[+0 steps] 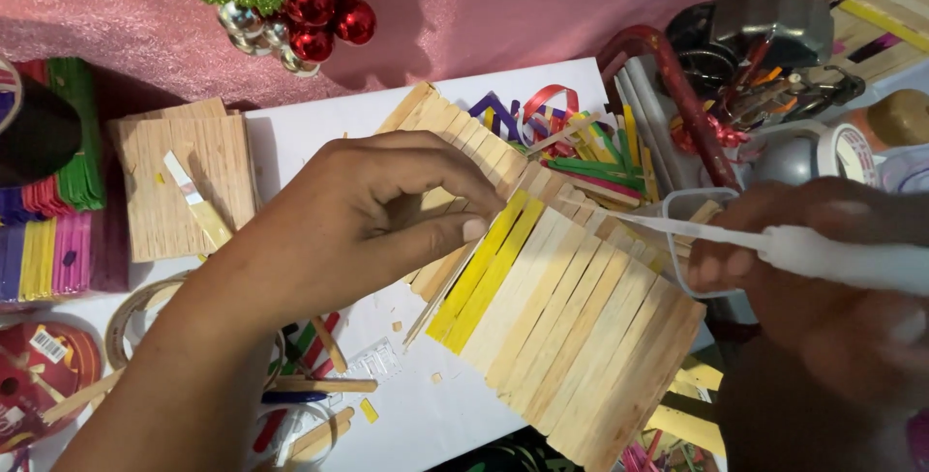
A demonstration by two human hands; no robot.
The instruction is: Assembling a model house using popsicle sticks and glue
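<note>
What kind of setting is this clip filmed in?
Most likely a home craft table. The left hand steadies a craft-stick panel while the right hand holds a glue applicator; coloured sticks, ribbon rolls and bauble ornaments lie around.

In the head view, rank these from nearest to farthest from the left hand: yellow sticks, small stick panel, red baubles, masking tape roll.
From the left hand:
1. Yellow sticks: at its thumb tip, on the stick roof's left edge.
2. Small stick panel: to its left, on the white board.
3. Red baubles: above it, at the top edge.
4. Masking tape roll: far right, past the other hand.
</note>
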